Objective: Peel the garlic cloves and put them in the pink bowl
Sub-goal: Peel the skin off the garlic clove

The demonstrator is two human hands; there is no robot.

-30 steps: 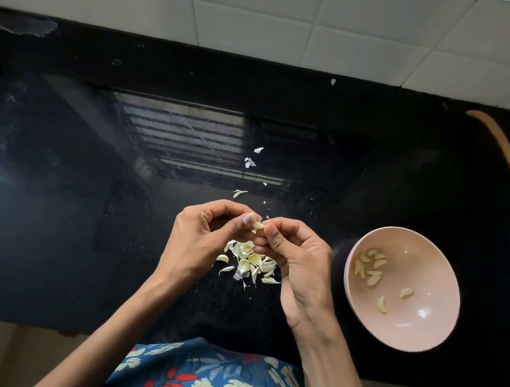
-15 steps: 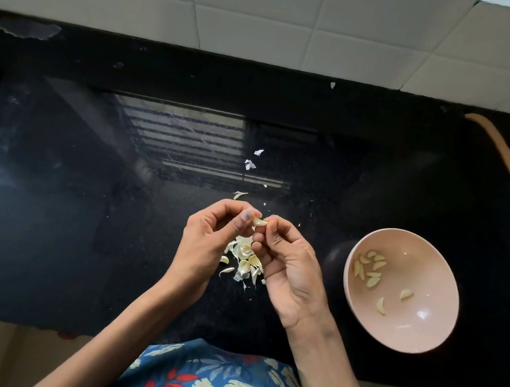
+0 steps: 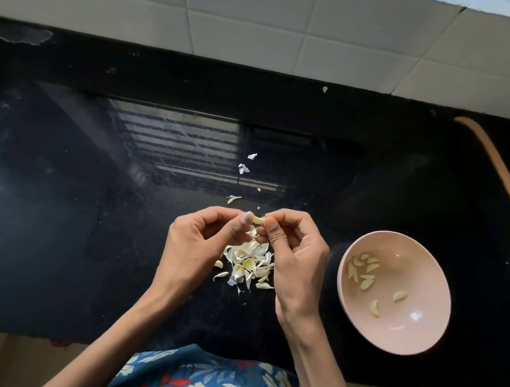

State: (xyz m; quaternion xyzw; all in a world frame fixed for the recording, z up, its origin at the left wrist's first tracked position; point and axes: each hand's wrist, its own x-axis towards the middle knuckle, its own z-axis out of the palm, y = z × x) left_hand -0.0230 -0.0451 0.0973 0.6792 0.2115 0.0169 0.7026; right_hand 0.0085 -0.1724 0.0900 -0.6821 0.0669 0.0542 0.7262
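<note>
A heap of papery white garlic skins (image 3: 248, 265) is flanked by the left hand (image 3: 195, 237) and right hand (image 3: 297, 254); just beyond, a small pale garlic clove (image 3: 258, 220) is pinched between both hands' curled fingertips. Peeled cloves (image 3: 364, 270) are held in the round pink bowl (image 3: 409, 334) alongside.

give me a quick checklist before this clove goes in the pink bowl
1. Grip: the left hand and right hand both pinch the garlic clove: ok.
2. Skin fully off the clove: cannot tell, fingertips cover its ends.
3. Bare room in the pink bowl beside the peeled cloves: ok.
4. Nothing on the counter between right hand and bowl: ok.
5. The peel pile lies on the counter, outside the bowl: ok.
</note>
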